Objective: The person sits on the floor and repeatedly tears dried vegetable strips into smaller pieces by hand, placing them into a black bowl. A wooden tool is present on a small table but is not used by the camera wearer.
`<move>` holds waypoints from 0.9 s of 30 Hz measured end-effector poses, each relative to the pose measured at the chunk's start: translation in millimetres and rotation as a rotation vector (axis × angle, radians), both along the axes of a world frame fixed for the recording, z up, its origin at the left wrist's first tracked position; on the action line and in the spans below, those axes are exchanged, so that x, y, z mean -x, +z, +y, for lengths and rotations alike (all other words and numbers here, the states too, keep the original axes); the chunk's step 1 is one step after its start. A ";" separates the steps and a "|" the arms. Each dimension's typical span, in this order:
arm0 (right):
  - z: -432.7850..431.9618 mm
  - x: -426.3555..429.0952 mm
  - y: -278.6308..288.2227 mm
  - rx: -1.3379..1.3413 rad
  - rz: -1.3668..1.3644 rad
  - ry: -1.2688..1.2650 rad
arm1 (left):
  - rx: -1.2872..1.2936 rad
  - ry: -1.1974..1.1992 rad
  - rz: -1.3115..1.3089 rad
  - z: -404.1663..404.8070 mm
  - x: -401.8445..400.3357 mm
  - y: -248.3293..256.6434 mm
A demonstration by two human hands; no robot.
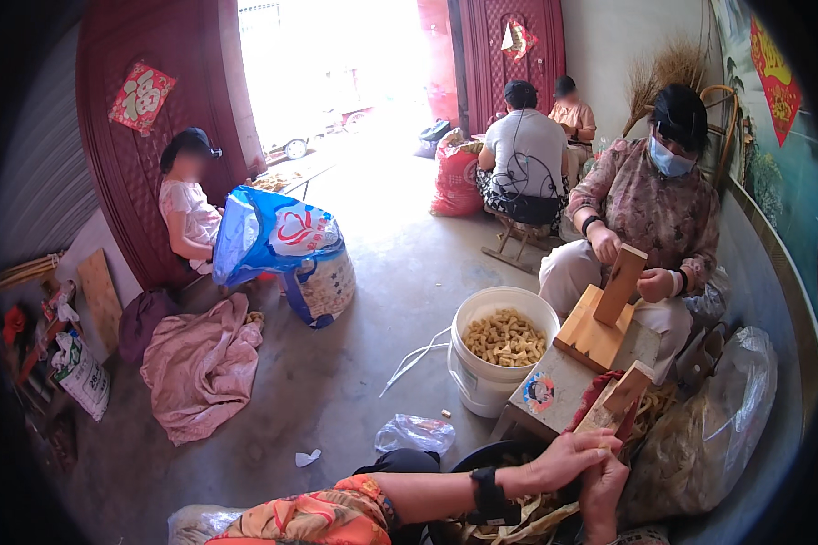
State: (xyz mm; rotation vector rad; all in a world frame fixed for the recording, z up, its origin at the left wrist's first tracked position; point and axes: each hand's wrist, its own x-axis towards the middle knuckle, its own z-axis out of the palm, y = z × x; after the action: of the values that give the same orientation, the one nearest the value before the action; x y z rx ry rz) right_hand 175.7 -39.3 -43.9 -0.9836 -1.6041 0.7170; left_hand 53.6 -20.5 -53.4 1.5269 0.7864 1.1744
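Note:
My left hand (566, 460), with a black band at its wrist, reaches in from the lower left. Its fingers lie over the fingers of my right hand (603, 487), which rises from the bottom edge. Both are at the near end of a wooden block fixture (620, 395) with dark red cloth beside it, on a low grey bench (559, 381). Whatever may be between my fingers is hidden. Beneath the hands, a dark tub (460, 466) contains pale, dry strips (538, 521).
A white bucket (470, 385) of short tan pieces (508, 337) stands beside the bench. Across it, a masked person handles an upright wooden block (620, 286) on a wooden board (579, 330). Clear plastic bags (716, 429) are at right; pink cloth (204, 361) lies on the floor. Several other people sit farther back.

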 end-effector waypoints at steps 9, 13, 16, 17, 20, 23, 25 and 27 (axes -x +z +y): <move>8.2 -32.8 -9.7 1.154 0.939 0.452 | -0.571 0.270 0.211 -7.4 9.0 27.2; 9.4 -37.4 -11.7 1.251 0.855 0.713 | -0.494 0.062 0.306 -9.5 20.5 26.4; 5.0 -34.5 4.5 1.046 0.600 0.638 | -0.510 0.227 0.362 -8.2 17.0 12.3; 2.8 -32.3 11.2 0.933 0.424 0.514 | -0.478 0.267 0.377 -8.2 16.1 10.1; -1.8 -19.1 6.3 0.497 0.248 0.214 | -0.073 0.291 0.337 -1.0 7.9 10.4; -6.1 -16.9 4.2 0.380 0.215 0.145 | -0.046 0.318 0.358 2.6 10.0 7.7; -3.8 -33.6 9.0 0.584 0.223 0.192 | -0.170 0.361 0.347 0.4 13.5 11.1; 3.4 -49.3 1.8 0.762 0.471 0.397 | -0.239 0.376 0.365 -1.4 14.8 16.9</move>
State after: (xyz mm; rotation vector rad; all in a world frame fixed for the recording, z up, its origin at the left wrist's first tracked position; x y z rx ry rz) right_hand 225.0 -35.9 -42.0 -0.9125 -1.1094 1.7769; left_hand 38.8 -21.9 -36.4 1.8781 1.2549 1.3132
